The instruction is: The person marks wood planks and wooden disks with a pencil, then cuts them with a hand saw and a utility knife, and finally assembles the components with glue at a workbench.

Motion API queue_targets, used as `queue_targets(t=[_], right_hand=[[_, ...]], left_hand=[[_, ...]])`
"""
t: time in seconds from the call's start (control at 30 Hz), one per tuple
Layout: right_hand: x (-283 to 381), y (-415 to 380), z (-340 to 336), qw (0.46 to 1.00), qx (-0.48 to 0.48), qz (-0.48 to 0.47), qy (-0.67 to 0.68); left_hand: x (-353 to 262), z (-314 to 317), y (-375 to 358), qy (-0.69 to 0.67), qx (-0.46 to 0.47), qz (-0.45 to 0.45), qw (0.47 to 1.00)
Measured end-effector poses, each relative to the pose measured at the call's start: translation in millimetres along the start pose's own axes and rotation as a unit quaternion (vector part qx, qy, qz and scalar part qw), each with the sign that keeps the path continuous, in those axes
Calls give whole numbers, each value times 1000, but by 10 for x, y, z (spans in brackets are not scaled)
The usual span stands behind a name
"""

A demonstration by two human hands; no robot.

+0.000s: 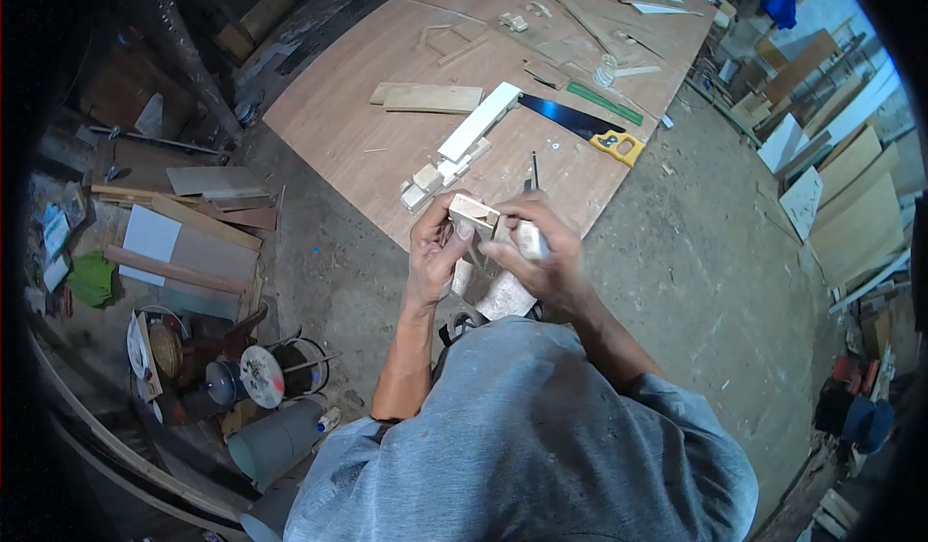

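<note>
Held in front of my body, my left hand [437, 254] grips a small pale wooden block [471, 210], thumb pressed against its near side. My right hand [553, 260] is curled close beside the block's right end, slightly smeared by motion. Its fingers wrap a whitish object [529, 239]; I cannot tell what kind it is. Just beyond my hands, small wooden blocks [421, 186] sit near the table edge with a long white bar [480, 122] behind them. A thin dark tool [535, 170] points away past my right fingers.
On the wooden table [333, 146] lie a handsaw with a yellow handle [616, 146], a green strip [605, 102], flat boards [432, 98] and a clear jar [605, 70]. Wood panels [855, 189] lean at the right. Boards [188, 247] and a grey cylinder [275, 443] stand left.
</note>
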State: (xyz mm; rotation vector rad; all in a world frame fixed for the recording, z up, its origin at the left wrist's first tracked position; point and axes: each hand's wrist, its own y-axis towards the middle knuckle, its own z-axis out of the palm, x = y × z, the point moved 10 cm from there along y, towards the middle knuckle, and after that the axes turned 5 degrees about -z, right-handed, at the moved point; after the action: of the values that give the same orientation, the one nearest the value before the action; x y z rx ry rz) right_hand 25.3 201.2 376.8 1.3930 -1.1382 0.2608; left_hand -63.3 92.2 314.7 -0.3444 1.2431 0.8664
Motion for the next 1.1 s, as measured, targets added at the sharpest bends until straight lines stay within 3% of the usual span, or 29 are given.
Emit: queue_targets(t=[0.1, 0.37, 0.47, 0.53, 0.63, 0.7, 0.77, 0.83, 0.87, 0.93, 1.07, 1.1], right_hand=[[-5, 86, 66, 999, 3, -31, -40], [-273, -20, 43, 999, 32, 2, 5], [-466, -45, 59, 996, 39, 57, 52], [-651, -111, 80, 987, 26, 142, 70], [-556, -72, 35, 989, 20, 90, 116], [-576, -106, 67, 992, 32, 99, 72], [-639, -172, 137, 993, 41, 109, 27], [-746, -213, 127, 989, -33, 127, 62], [-790, -199, 156, 990, -35, 125, 59], [-571, -66, 120, 997, -71, -16, 15], [-667, -67, 219, 999, -46, -5, -24], [-644, -66, 201, 997, -54, -11, -63]], left_hand=[[29, -1, -25, 10, -26, -8, 1000], [121, -15, -121, 80, -34, -24, 996], [138, 10, -81, 107, -37, -32, 993], [182, 40, -46, 117, -43, -31, 992], [191, 12, 51, 48, -102, -5, 994], [251, -42, 81, -74, -154, -30, 985], [389, -118, 106, -69, -146, -31, 986], [478, -184, 133, -30, -174, -40, 983], [507, -179, 140, -32, -171, -39, 984], [595, -159, 116, -52, -175, -79, 980], [635, -82, 96, -95, -116, -82, 985], [651, -55, 92, -180, -112, -91, 973]])
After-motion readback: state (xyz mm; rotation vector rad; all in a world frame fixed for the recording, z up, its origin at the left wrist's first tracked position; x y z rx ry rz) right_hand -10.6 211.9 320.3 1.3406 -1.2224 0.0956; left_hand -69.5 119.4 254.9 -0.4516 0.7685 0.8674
